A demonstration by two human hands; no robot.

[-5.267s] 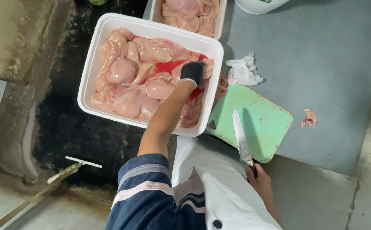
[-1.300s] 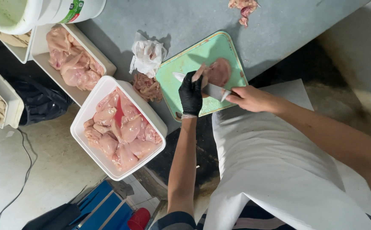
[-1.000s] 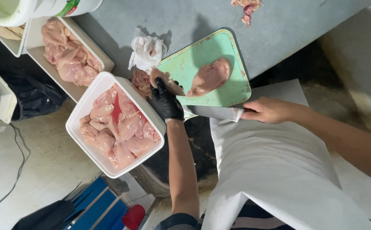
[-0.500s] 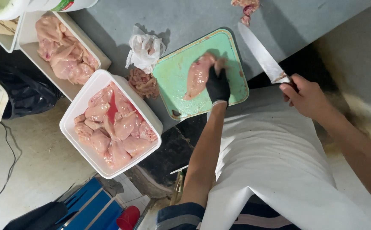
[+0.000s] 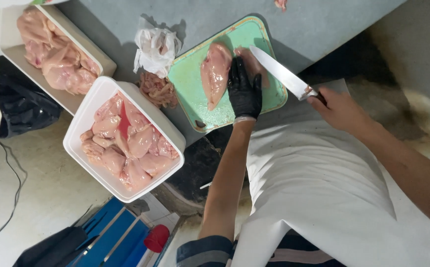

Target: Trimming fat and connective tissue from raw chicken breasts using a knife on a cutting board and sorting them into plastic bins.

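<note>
Fingers (image 5: 238, 74) of black-gloved left hand (image 5: 244, 91) spread flat, pressing on green cutting board (image 5: 195, 94) beside raw chicken breast (image 5: 215, 74); not curled round anything, thumb edge touching the meat's side. Right hand (image 5: 341, 109), bare, closed round knife (image 5: 281, 74) handle, blade angled up-left w/ tip just past the gloved fingertips, above board's far right part; whether edge touches meat: can't tell. Packages: white rectangular tub (image 5: 123, 141) of raw chicken pieces w/ a red strip on top, well left of & nearer than the gloved fingers, hanging partly over table edge; second white tray (image 5: 54, 54) of chicken farther left, up by the far corner; crumpled white plastic bag (image 5: 156, 47) just left of board; small heap of trimmings (image 5: 158, 90) between bag & tub. Left forearm straight up from striped sleeve, wrist level; right forearm in from the right, wrist bent slightly inward. White apron (image 5: 318, 188) under both arms. Grey tabletop (image 5: 323, 24) beyond fingertips.
</note>
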